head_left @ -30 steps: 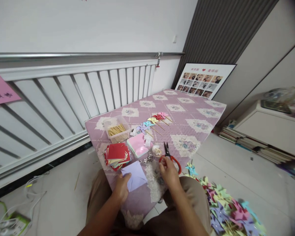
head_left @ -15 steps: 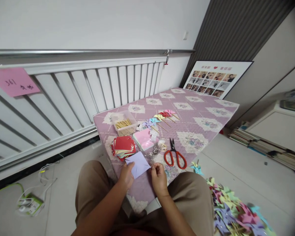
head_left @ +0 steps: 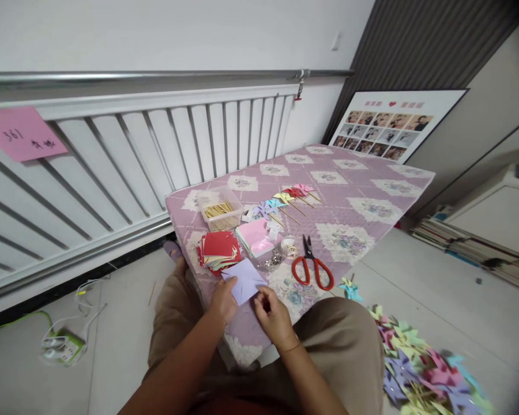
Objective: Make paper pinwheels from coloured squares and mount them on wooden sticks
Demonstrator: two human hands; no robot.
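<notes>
A light purple paper square (head_left: 244,280) with slits running in from its corners is held low over the near end of the table. My left hand (head_left: 224,301) pinches its left lower edge, thumb on top. At its right corner my right hand (head_left: 273,317) is closed, with thumb and fingertips pressed together on the paper's edge; anything smaller between them cannot be made out. Just beyond the square lies a stack of red and pale slit paper squares (head_left: 218,248). A clear bag of small metal pieces (head_left: 273,260) sits ahead of my right hand.
Red-handled scissors (head_left: 311,266) lie right of a small cup (head_left: 289,249). Behind are pink paper sheets (head_left: 255,235), a plastic box (head_left: 220,208) of wooden sticks and a row of finished pinwheels (head_left: 285,197). More pinwheels (head_left: 428,363) pile on the floor at right.
My right hand has shifted left and inward along the square's right corner. My left hand keeps its hold. The camera view has tilted slightly, moving the whole scene.
</notes>
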